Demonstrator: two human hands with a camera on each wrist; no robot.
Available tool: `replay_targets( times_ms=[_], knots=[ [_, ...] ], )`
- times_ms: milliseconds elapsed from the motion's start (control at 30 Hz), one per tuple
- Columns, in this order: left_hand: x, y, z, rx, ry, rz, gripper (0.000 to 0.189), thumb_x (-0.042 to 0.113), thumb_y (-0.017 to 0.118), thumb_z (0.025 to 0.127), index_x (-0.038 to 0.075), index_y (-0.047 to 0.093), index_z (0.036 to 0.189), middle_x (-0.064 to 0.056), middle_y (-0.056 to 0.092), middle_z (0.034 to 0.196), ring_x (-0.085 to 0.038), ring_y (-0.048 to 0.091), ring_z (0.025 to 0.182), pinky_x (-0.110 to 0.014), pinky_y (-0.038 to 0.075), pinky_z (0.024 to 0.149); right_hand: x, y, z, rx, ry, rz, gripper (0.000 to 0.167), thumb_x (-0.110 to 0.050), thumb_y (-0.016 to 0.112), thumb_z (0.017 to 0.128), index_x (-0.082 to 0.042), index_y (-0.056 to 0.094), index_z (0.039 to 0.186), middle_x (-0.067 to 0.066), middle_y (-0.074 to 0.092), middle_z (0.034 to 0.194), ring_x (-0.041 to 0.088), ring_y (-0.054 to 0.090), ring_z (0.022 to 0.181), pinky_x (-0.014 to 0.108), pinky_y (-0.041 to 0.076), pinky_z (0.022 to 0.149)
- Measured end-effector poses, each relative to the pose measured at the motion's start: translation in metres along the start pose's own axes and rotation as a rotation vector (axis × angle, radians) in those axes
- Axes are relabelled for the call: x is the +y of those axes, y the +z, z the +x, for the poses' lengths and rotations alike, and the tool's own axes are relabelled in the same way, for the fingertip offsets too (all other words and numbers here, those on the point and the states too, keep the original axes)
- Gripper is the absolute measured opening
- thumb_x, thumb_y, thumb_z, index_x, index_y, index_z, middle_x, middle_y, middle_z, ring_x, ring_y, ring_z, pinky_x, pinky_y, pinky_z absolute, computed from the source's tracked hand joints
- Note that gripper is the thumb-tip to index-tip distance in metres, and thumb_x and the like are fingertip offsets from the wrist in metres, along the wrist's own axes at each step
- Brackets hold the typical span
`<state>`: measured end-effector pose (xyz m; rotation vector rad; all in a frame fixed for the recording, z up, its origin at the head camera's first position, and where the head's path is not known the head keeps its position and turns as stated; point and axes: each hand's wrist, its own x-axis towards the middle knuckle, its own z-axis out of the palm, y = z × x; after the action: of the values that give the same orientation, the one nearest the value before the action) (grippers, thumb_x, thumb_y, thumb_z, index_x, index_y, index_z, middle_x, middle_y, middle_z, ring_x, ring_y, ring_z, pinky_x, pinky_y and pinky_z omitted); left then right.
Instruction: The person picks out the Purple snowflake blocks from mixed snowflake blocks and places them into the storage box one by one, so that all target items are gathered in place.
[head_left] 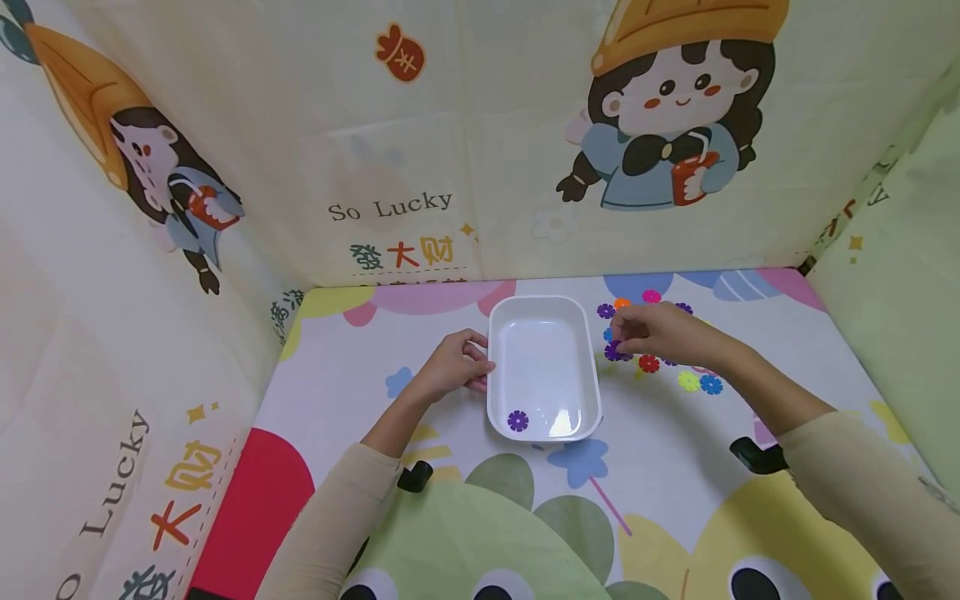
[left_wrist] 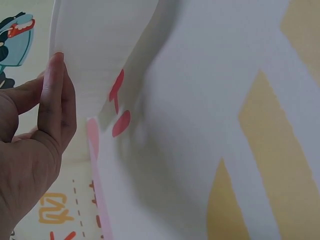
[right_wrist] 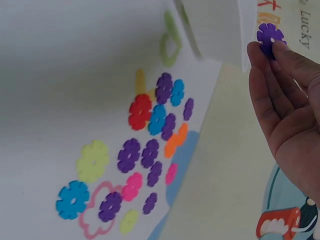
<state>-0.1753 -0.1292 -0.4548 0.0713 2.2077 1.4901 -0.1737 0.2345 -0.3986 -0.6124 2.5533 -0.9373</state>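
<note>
A white rectangular tray (head_left: 500, 333) stands on the patterned cloth, one purple snowflake disc (head_left: 517, 421) lying inside near its front left corner. My left hand (head_left: 455, 364) holds the tray's left rim, thumb at the edge and fingers along the outer wall (left_wrist: 95, 55). To the right of the tray, my right hand (head_left: 663, 333) pinches another purple snowflake disc (right_wrist: 266, 36) between thumb and fingertips, raised over the cloth. Loose discs lie beneath and around it, among them a red one (right_wrist: 140, 112), a blue one (right_wrist: 73, 200) and an orange one (right_wrist: 176, 141).
A printed cloth wall (head_left: 517, 167) rises behind the table, with further cloth walls at left (head_left: 90, 292) and right (head_left: 900, 225). Yellow (head_left: 687, 381) and blue discs (head_left: 711, 384) lie at the near side of the loose group.
</note>
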Motion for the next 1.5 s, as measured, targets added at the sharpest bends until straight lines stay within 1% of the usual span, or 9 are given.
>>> replay_targets(
  times_ms=[133, 367, 600, 767, 967, 1100, 1300, 1433, 1500],
  knots=[
    [0.000, 0.000, 0.001, 0.000, 0.002, 0.002, 0.040, 0.004, 0.073, 0.095, 0.001, 0.054, 0.130, -0.014, 0.063, 0.099, -0.018, 0.072, 0.065, -0.036, 0.068, 0.064, -0.009, 0.003, 0.010, -0.029, -0.021, -0.012, 0.012, -0.012, 0.077, 0.094, -0.016, 0.066, 0.099, 0.000, 0.072, 0.095, 0.026, 0.070, 0.088, 0.035, 0.069, 0.079],
    [-0.002, -0.001, 0.002, -0.002, 0.013, 0.000, 0.041, 0.004, 0.073, 0.095, 0.001, 0.054, 0.130, -0.014, 0.063, 0.098, -0.018, 0.072, 0.065, -0.035, 0.068, 0.063, -0.023, 0.016, 0.032, -0.102, -0.081, -0.021, 0.015, -0.009, 0.078, 0.092, -0.017, 0.066, 0.096, -0.004, 0.074, 0.097, 0.015, 0.071, 0.091, 0.029, 0.067, 0.083],
    [-0.001, -0.001, 0.002, -0.008, 0.013, 0.004, 0.041, 0.005, 0.074, 0.094, 0.001, 0.054, 0.130, -0.015, 0.064, 0.099, -0.019, 0.072, 0.065, -0.039, 0.069, 0.066, -0.041, 0.027, 0.049, -0.181, -0.126, -0.048, 0.015, -0.009, 0.077, 0.093, -0.017, 0.065, 0.096, -0.005, 0.072, 0.093, 0.014, 0.068, 0.089, 0.027, 0.066, 0.084],
    [-0.001, -0.002, 0.002, 0.002, 0.008, 0.008, 0.040, 0.005, 0.074, 0.095, 0.002, 0.054, 0.130, -0.014, 0.064, 0.099, -0.018, 0.072, 0.065, -0.038, 0.069, 0.065, -0.051, 0.039, 0.061, -0.244, -0.148, -0.050, 0.015, -0.009, 0.077, 0.093, -0.016, 0.065, 0.095, -0.004, 0.071, 0.091, 0.014, 0.065, 0.087, 0.026, 0.065, 0.084],
    [0.001, -0.002, -0.001, 0.002, 0.019, 0.002, 0.040, 0.002, 0.073, 0.094, -0.001, 0.054, 0.130, -0.014, 0.064, 0.098, -0.017, 0.072, 0.062, -0.046, 0.069, 0.069, -0.056, 0.055, 0.078, -0.301, -0.173, -0.059, 0.014, -0.010, 0.079, 0.092, -0.014, 0.066, 0.094, -0.004, 0.070, 0.090, 0.013, 0.066, 0.086, 0.025, 0.066, 0.086],
    [0.002, -0.002, 0.000, 0.004, 0.021, 0.003, 0.040, 0.002, 0.072, 0.094, -0.002, 0.054, 0.129, -0.014, 0.063, 0.097, -0.017, 0.072, 0.061, -0.050, 0.068, 0.070, -0.059, 0.066, 0.089, -0.332, -0.193, -0.082, 0.013, -0.011, 0.079, 0.092, -0.014, 0.066, 0.093, -0.004, 0.070, 0.089, 0.013, 0.065, 0.086, 0.023, 0.065, 0.083],
    [0.002, -0.002, 0.001, -0.002, 0.020, -0.001, 0.040, 0.003, 0.073, 0.094, -0.002, 0.054, 0.130, -0.015, 0.063, 0.098, -0.018, 0.073, 0.062, -0.048, 0.068, 0.070, -0.063, 0.080, 0.102, -0.384, -0.185, -0.117, 0.011, -0.011, 0.078, 0.092, -0.013, 0.067, 0.092, -0.003, 0.069, 0.087, 0.012, 0.062, 0.083, 0.020, 0.061, 0.078],
    [0.001, -0.001, 0.002, -0.007, 0.018, -0.002, 0.040, 0.002, 0.072, 0.095, -0.002, 0.053, 0.130, -0.015, 0.063, 0.098, -0.018, 0.073, 0.062, -0.048, 0.068, 0.070, -0.063, 0.089, 0.108, -0.410, -0.159, -0.142, 0.011, -0.011, 0.078, 0.092, -0.014, 0.068, 0.092, -0.002, 0.068, 0.087, 0.012, 0.061, 0.083, 0.020, 0.059, 0.077],
    [0.001, -0.001, 0.002, -0.006, 0.014, -0.001, 0.039, 0.002, 0.072, 0.095, -0.002, 0.053, 0.130, -0.014, 0.062, 0.098, -0.018, 0.072, 0.063, -0.048, 0.068, 0.070, -0.062, 0.094, 0.111, -0.416, -0.167, -0.153, 0.011, -0.011, 0.079, 0.092, -0.014, 0.068, 0.092, -0.003, 0.068, 0.087, 0.012, 0.061, 0.083, 0.020, 0.059, 0.078]
  ],
)
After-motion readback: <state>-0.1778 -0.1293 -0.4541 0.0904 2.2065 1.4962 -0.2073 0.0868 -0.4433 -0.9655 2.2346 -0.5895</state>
